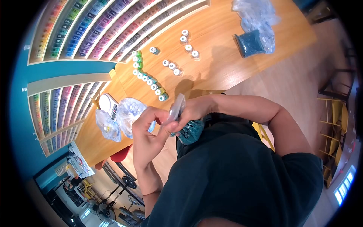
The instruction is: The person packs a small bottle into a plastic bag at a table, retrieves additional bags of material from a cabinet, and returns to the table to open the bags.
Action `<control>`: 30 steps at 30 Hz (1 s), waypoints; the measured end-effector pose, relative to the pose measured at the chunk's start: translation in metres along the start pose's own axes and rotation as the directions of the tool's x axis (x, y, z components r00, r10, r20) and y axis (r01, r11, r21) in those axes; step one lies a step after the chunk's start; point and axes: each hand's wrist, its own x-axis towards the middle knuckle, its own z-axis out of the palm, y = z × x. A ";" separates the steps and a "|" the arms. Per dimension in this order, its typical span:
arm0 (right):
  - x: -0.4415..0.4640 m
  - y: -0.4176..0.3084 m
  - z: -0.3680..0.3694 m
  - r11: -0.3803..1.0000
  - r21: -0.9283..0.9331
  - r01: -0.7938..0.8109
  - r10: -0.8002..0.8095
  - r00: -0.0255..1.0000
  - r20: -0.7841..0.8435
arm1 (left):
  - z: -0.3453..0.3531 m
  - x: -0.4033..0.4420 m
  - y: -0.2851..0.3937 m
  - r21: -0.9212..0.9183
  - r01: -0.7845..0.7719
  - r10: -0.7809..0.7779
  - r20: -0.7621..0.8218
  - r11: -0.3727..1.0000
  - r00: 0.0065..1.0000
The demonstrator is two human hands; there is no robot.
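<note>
A clear plastic bag of small teal beads (pixel 192 133), with dark printing on its front, hangs close against my dark shirt. My right hand (pixel 196 109) is closed around the upper part of this bag. From the left, my left hand (pixel 149 132) pinches the bag's edge between thumb and fingers, near the right fingertips. The bag's clear upper flap (pixel 177 108) sticks up between the two hands. Whether its mouth is parted I cannot tell.
On the wooden table (pixel 215 68) stand a row of white-capped bottles (pixel 146 78) and further loose bottles (pixel 172 66). A teal-filled bag (pixel 251 43), clear plastic bags (pixel 130 109) and a white scale (pixel 108 104) lie around them. Colour-sorted racks (pixel 94 34) line the wall.
</note>
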 end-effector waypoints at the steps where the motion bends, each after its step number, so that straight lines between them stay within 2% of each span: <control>1: 0.004 0.002 -0.002 0.999 -0.021 0.033 -0.033 0.999 0.017 | 0.000 0.003 0.003 0.010 -0.009 0.009 -0.006 1.000 1.000; 3: 0.011 0.006 -0.003 0.995 -0.035 0.096 -0.095 0.995 0.027 | 0.003 0.010 0.011 0.031 -0.025 0.026 -0.016 0.999 1.000; 5: 0.017 0.008 0.001 0.988 -0.026 0.149 -0.149 0.989 0.013 | 0.009 0.018 0.016 0.093 0.078 -0.072 -0.067 0.993 0.995; 9: 0.022 0.001 0.005 0.998 -0.028 0.064 -0.063 0.998 0.028 | 0.010 0.026 0.023 0.120 0.165 -0.153 -0.100 0.979 0.983; 12: 0.022 0.001 0.006 0.998 -0.042 0.037 -0.037 0.999 0.002 | 0.011 0.025 0.023 0.142 0.090 -0.074 -0.120 0.986 0.990; 15: 0.025 0.006 0.002 0.997 -0.066 0.030 -0.029 1.000 0.007 | 0.013 0.024 0.021 0.119 0.093 -0.078 -0.123 0.988 0.989; 18: 0.023 0.009 0.003 0.998 -0.058 0.024 -0.027 0.998 -0.055 | 0.008 0.026 0.011 0.139 0.018 -0.012 -0.046 0.990 0.999; 21: 0.016 0.008 0.001 0.999 0.008 -0.050 0.051 0.988 -0.147 | 0.002 0.027 0.005 -0.103 0.181 -0.184 -0.013 0.978 0.983; 23: 0.015 0.013 -0.003 0.989 0.064 -0.133 0.143 0.971 -0.190 | -0.008 0.027 -0.004 -0.073 0.165 -0.164 0.019 0.984 0.986; 26: 0.011 0.011 0.000 0.994 0.094 -0.061 0.081 0.970 -0.231 | -0.010 0.023 -0.003 -0.062 0.189 -0.186 0.061 0.980 0.981; 30: 0.015 0.018 -0.005 0.987 0.121 -0.102 0.124 0.973 -0.195 | -0.007 0.021 -0.007 -0.042 0.201 -0.198 0.064 0.979 0.978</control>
